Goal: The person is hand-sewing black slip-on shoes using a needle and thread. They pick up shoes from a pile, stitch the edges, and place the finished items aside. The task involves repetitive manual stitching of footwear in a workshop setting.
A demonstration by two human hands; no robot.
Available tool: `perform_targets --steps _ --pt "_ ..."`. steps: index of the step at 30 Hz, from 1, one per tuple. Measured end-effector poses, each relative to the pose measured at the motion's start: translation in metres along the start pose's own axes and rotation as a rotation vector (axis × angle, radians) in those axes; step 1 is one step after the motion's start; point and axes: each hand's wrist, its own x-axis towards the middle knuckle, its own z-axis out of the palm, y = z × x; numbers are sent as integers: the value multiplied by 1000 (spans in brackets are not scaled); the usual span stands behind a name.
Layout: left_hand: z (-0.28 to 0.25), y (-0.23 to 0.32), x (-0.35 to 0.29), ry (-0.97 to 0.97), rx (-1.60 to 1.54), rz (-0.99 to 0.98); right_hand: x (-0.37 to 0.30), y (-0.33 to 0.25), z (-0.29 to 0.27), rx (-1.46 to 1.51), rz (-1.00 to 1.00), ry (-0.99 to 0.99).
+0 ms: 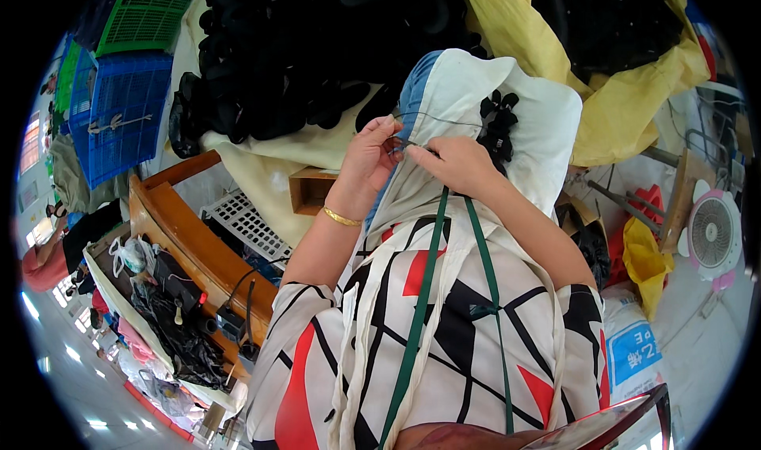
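Strand [406, 141], thin and dark, is lying between your fingertips above the white cloth [543, 117] on your lap, one length arcing toward a black bunch of small pieces [498, 129]. Your left hand [372, 150] is pinching it with fingertips together, and your right hand [460, 163] is gripping it just beside, thumb and finger seeming to meet. It is looking light, bendable and probably easy to lose, so a firm fingertip pinch near its end is seeming the surest hold. The bunch is appearing soft and light too, best taken by its middle. No readable label is showing on either; at your right, a white sack [626, 306] is carrying large printed characters on a blue panel [634, 351].
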Motion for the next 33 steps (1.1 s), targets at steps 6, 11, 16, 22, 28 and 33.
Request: perform_targets --steps 6,11,16,22,28,33 --pt "2 2 -2 -14 -15 -30 8 -1 3 -62 18 -9" --pt "4 -3 0 -18 -19 -48 11 3 3 -4 17 -23" --pt "4 -7 2 20 182 26 -19 13 -8 -186 -44 4" --pt "29 -6 -15 -242 582 234 -43 17 -27 69 -431 519" --pt "51 -1 -26 -358 662 198 -35 35 -22 507 -301 216" --pt "62 12 -31 -315 1044 464 -44 48 -26 827 -214 266"
